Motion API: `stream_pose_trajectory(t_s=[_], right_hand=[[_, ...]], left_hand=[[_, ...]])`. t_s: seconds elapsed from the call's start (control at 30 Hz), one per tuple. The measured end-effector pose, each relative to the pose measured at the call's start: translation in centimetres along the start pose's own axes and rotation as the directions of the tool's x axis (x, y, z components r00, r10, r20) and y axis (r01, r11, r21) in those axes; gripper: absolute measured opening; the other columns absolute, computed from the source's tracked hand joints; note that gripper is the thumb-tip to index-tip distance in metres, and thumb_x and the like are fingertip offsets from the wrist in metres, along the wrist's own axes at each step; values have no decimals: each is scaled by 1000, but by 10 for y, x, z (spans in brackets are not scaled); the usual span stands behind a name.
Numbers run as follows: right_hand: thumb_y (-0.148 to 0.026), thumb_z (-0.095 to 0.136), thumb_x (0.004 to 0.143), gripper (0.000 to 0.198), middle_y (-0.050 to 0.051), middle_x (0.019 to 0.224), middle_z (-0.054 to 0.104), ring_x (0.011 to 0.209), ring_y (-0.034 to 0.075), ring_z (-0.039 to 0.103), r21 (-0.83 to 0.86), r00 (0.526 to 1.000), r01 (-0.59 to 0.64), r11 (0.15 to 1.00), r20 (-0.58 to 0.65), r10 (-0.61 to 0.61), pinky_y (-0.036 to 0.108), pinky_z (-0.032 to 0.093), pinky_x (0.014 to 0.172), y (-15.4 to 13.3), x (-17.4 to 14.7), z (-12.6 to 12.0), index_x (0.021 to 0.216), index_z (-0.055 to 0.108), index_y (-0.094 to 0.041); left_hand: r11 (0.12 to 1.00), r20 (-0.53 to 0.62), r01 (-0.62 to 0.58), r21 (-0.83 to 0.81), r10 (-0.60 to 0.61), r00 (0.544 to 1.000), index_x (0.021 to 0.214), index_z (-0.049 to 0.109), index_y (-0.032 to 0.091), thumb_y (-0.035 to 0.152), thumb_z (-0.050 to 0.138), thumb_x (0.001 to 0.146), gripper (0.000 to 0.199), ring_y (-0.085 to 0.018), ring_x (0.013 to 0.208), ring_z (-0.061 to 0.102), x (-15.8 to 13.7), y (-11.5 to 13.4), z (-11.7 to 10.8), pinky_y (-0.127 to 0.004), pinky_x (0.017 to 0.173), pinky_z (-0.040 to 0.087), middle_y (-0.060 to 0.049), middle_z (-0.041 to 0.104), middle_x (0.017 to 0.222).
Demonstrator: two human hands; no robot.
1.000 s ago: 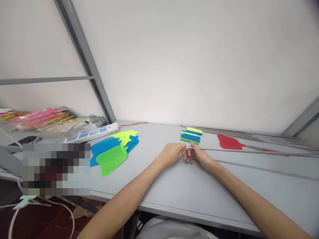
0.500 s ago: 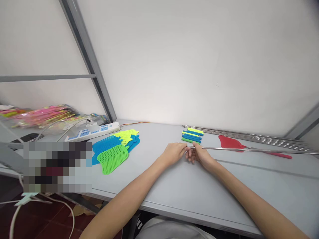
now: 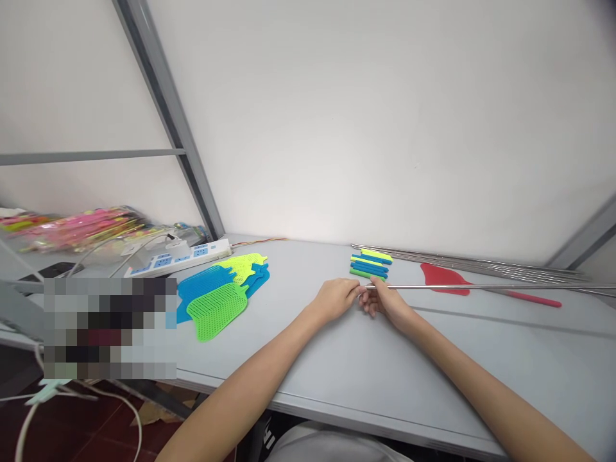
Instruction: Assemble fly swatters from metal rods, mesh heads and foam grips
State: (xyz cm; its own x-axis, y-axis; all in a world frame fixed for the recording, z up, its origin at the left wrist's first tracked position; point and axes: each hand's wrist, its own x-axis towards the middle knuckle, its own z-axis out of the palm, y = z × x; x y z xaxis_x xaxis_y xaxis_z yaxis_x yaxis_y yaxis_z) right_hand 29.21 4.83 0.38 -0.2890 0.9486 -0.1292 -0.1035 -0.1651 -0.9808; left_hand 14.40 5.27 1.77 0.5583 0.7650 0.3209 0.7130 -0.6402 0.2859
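My right hand (image 3: 391, 304) grips a long thin metal rod (image 3: 447, 287) near its left end, and the rod stretches off to the right above the table. My left hand (image 3: 338, 298) is closed at that same end, fingertips pinching its tip and meeting my right fingers. Just behind my hands lie several plastic handle tubes (image 3: 369, 265) in yellow, blue and green. Beneath and behind the rod rests a red fly swatter head (image 3: 443, 280), with a red handle (image 3: 534, 298) to its right.
Perforated swatter heads (image 3: 219, 310) in green, blue and yellow overlap on the left of the grey table (image 3: 298, 359). More metal rods (image 3: 481, 263) lie along the wall. A power strip (image 3: 180, 258), cables and bagged pink items (image 3: 91, 228) sit at the far left.
The rod's right part has risen slightly and lies more level. Both hands keep nearly the same place and hold on it. The view has shifted a little.
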Motion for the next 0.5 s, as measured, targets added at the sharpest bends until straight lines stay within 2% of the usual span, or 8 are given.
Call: stream_pose_trajectory(t_s=[0.5], right_hand=[[-37,33,76,39,8,56,53,45,11,49,26,1000,-11,1000,-25,12,20,36,35,4,4,-3,57,53,-10]], left_hand=[[999,23,37,-1,-37,999,68,49,19,37,18,84,39,-10,61,47,0,1,2,-20,52,28,2,55,67]])
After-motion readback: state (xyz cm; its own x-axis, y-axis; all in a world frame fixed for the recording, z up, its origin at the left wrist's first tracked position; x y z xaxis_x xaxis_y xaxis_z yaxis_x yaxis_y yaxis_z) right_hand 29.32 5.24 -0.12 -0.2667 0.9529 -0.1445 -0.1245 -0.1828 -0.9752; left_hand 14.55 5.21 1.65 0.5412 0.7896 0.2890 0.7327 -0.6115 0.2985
